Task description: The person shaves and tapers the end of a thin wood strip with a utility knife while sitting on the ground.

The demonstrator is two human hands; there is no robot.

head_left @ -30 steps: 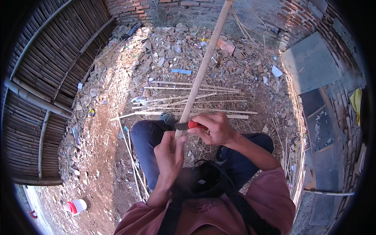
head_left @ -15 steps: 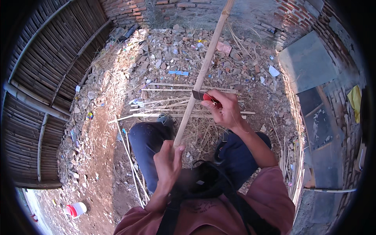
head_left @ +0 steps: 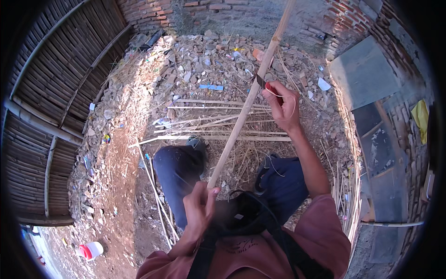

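Note:
My left hand is closed around the near end of a long pale bamboo strip, which slants up and away to the right past the top of the view. In my right hand is a knife with a red handle. Its dark, broad blade lies across the strip, well beyond the middle. A thin curled shaving hangs by the right hand's fingers. Between and beyond my knees, several thin bamboo strips lie crosswise on the ground.
Rubble and litter cover the ground up to a brick wall. A slatted bamboo wall stands left. Flat boards lean at right. Near lower left sits a white container with a red lid. More strips lie beside my left leg.
My right hand has slid the knife up and away along the bamboo strip. The strip's far end has swung right, and my left hand has lowered slightly.

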